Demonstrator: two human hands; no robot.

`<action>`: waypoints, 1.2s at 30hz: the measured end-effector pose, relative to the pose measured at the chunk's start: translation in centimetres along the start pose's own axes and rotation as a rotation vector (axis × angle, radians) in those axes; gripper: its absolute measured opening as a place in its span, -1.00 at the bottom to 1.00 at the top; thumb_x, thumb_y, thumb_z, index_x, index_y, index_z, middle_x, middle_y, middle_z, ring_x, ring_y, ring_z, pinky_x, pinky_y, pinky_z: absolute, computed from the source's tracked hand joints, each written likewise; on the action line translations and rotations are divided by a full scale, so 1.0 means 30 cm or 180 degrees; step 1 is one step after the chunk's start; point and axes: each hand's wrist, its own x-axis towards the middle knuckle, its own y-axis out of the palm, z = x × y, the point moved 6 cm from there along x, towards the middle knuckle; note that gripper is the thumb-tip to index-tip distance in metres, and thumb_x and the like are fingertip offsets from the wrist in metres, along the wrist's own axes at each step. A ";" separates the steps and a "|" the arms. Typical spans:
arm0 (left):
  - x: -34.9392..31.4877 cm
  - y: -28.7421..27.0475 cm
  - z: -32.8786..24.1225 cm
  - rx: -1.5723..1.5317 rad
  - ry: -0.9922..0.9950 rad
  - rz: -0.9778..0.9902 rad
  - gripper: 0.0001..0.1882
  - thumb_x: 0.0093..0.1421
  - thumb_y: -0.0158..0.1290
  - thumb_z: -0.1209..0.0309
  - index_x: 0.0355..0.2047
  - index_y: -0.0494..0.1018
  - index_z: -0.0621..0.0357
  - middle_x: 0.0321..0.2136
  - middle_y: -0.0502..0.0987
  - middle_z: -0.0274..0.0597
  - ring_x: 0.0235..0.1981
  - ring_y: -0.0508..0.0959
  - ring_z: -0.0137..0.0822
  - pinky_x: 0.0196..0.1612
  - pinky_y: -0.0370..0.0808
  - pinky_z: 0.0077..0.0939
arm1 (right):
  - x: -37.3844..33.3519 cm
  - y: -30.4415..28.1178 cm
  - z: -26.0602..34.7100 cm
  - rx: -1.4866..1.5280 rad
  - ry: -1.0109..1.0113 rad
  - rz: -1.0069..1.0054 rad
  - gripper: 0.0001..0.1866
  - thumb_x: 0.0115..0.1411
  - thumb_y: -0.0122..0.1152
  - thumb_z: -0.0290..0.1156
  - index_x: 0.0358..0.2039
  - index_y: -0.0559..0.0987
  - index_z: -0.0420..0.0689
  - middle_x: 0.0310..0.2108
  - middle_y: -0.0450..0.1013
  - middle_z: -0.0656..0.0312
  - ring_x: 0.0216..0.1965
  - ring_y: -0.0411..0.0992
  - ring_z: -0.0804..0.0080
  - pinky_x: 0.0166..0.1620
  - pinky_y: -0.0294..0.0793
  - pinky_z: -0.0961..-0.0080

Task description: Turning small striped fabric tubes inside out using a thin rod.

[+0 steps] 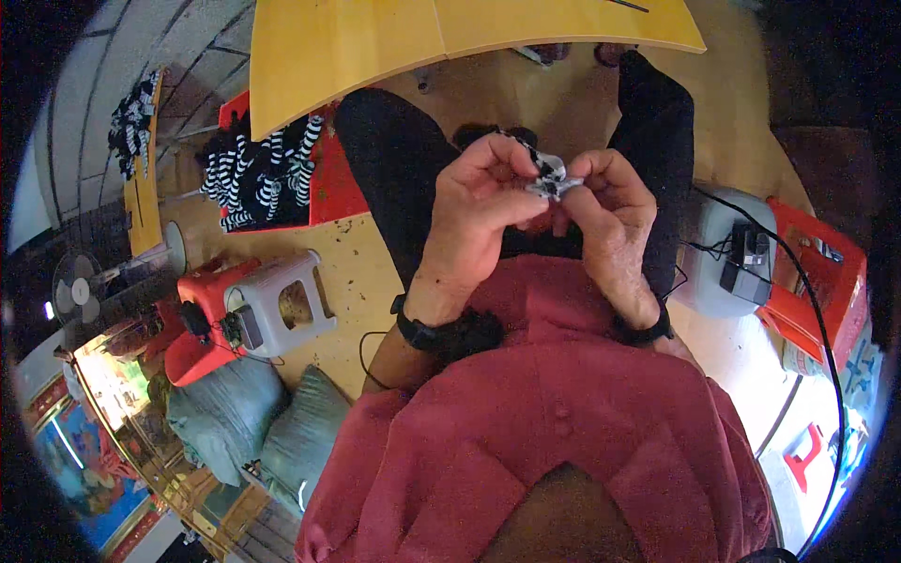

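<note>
Above my lap, a small black-and-white striped fabric piece [552, 171] is pinched between both hands. My left hand [474, 206] is closed on its left side, with thumb and forefinger near the white part. From the right, my right hand [615, 211] pinches the opposite edge, its fingers bent. The piece is bunched up, and the fingers cover part of it, so I cannot make out its full shape. Many similar striped fabric pieces [270, 174] lie heaped in a red bin [340, 183] to the left.
A yellow wooden tabletop [375, 56] spans the far side, over my knees. Left are a grey stool [314, 272] beside a red one, green cushions [225, 413] and a fan [80, 289]. To the right, a white stool [704, 272] bears black devices; a black cable [815, 300] hangs beyond.
</note>
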 end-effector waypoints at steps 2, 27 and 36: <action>-0.006 0.014 -0.007 0.0288 0.0185 -0.0100 -0.75 -0.08 0.09 0.68 -0.35 0.37 0.21 -0.45 0.48 -0.28 -0.51 0.44 -0.54 -0.55 0.35 -0.69 | -0.002 -0.004 0.000 0.0039 -0.0050 -0.0076 -0.92 0.06 0.05 -0.61 -0.39 0.46 -0.24 -0.60 0.39 0.35 -0.60 0.30 0.70 -0.55 0.28 0.74; -0.031 -0.028 -0.031 0.0194 -0.0266 -0.0578 -0.89 0.02 0.04 0.64 -0.39 0.40 0.25 -0.64 0.44 -0.27 -0.74 0.34 -0.58 -0.73 0.18 -0.74 | -0.020 0.024 -0.007 -0.0139 0.0734 0.0934 -0.93 0.06 0.14 -0.47 -0.43 0.47 -0.17 -0.63 0.30 0.46 -0.63 0.15 0.79 -0.59 0.08 0.76; -0.023 0.026 -0.015 -0.0593 -0.0456 -0.0010 -0.79 -0.08 0.05 0.72 -0.45 0.34 0.17 -0.58 0.40 -0.34 -0.76 0.23 -0.63 -0.74 0.12 -0.75 | 0.008 0.009 0.019 -0.0525 0.0028 0.0573 -0.96 0.07 0.10 -0.56 -0.41 0.47 -0.20 -0.52 0.37 0.41 -0.53 0.24 0.77 -0.49 0.21 0.78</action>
